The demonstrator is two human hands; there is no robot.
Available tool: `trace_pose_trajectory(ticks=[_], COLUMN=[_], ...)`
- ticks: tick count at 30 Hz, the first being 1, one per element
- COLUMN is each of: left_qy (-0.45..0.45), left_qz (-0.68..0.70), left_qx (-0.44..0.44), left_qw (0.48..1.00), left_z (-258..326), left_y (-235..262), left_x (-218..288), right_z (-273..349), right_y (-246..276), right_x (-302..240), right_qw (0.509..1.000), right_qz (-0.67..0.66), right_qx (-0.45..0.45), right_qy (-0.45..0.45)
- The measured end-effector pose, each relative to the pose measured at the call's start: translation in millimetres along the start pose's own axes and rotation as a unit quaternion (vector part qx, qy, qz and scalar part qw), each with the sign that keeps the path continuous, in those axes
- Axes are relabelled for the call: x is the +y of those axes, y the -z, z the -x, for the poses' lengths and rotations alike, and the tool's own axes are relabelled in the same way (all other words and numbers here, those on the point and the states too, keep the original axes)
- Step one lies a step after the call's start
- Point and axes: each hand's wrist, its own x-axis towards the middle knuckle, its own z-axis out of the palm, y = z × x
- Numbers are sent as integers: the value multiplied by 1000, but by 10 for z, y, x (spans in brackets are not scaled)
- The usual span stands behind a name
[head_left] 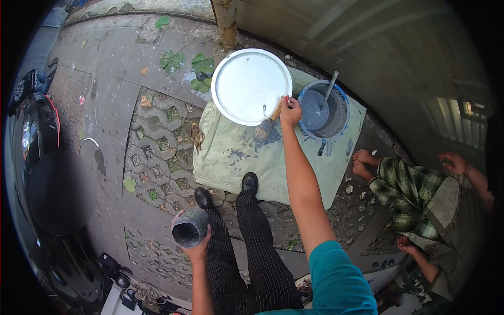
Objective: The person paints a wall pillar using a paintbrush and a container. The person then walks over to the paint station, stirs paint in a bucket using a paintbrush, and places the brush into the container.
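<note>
Down by my dark striped trousers, my left hand [195,251] is wrapped round a grey, rough-sided hollow pot [197,219], its dark mouth tipped toward me. My right hand [291,112] reaches far forward with fingers closed on what looks like a paintbrush [276,112]; its brownish handle and grey, smeared bristles point down and left, partly blurred. Just beyond lies a large round white tray [247,86] on a pale green sheet [231,157]. Right of my hand stands a blue-rimmed bucket [344,107] holding grey liquid, with a stick [329,90] leaning in it.
At the right a person in checked cloth [391,181] sits barefoot beside the sheet. A dark motorbike [44,131] stands at the left. A rusty post [226,26] and a metal wall [357,31] bound the far side. Leaves [202,65] lie on the paving.
</note>
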Motion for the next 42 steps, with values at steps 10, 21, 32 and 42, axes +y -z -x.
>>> trace_pose_trajectory(ticks=[10,21,32,42], left_qy=[-22,-43,-226,-210], left_qz=[54,83,181,221], left_qx=[-2,-16,-80,-153], left_qw=[998,996,954,940], left_z=[0,-15,-246,-292], left_y=[-112,-129,181,-740], left_x=[103,434,1346,1965], right_z=[-181,72,1665,52], right_y=[-146,371,3035,2970], right_x=[-433,-106,1451,1020], right_qw=[985,986,874,789], right_qz=[156,82,-88,-383], right_qx=[-60,-98,-86,-161], right_qy=[47,105,-470,-453])
